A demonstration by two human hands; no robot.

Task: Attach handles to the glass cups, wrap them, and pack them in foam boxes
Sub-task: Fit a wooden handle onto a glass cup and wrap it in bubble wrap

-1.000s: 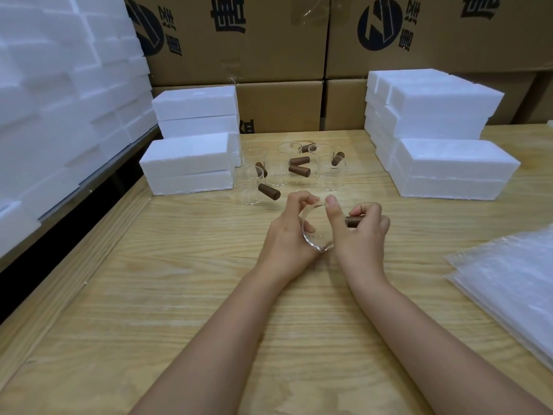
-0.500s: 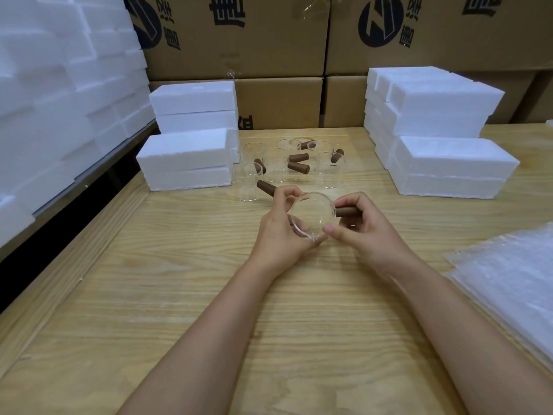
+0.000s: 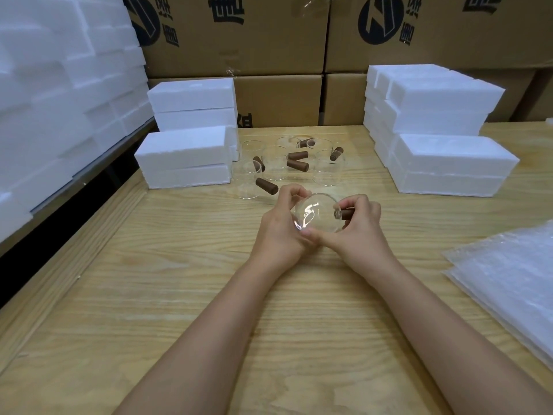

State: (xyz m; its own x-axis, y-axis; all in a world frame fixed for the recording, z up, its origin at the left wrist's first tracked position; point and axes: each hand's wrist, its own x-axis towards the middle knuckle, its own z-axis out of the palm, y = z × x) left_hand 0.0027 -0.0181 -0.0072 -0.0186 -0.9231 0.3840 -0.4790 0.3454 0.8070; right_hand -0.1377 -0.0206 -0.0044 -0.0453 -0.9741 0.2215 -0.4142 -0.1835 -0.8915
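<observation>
Cup (image 3: pixel 317 217): clear glass, held between both hands above the middle of the bench (image 3: pixel 179 295), tipped so that one round end faces the camera. Contact with the bench cannot be told.
Handle (image 3: pixel 348 213): brown cylinder, on the right side of the cup, one end against the glass.
Left hand (image 3: pixel 279 235): fingers curled round the left side of the cup, gripping it.
Right hand (image 3: pixel 360 233): fingers curled over the handle, pinching it; thumb lies along the near edge of the cup, touching the left hand.
Other cups (image 3: pixel 270 169): a cluster standing upright just behind the hands, brown handles among them.
Foam boxes (image 3: pixel 184 158): white, closed, stacked left of the cluster; a second stack (image 3: pixel 449 163) stands to its right.
Sheets (image 3: pixel 508 283): a clear plastic pile at the right edge of the bench, well apart from the hands.
Cartons (image 3: pixel 239 40): brown, printed, stacked behind the bench.
</observation>
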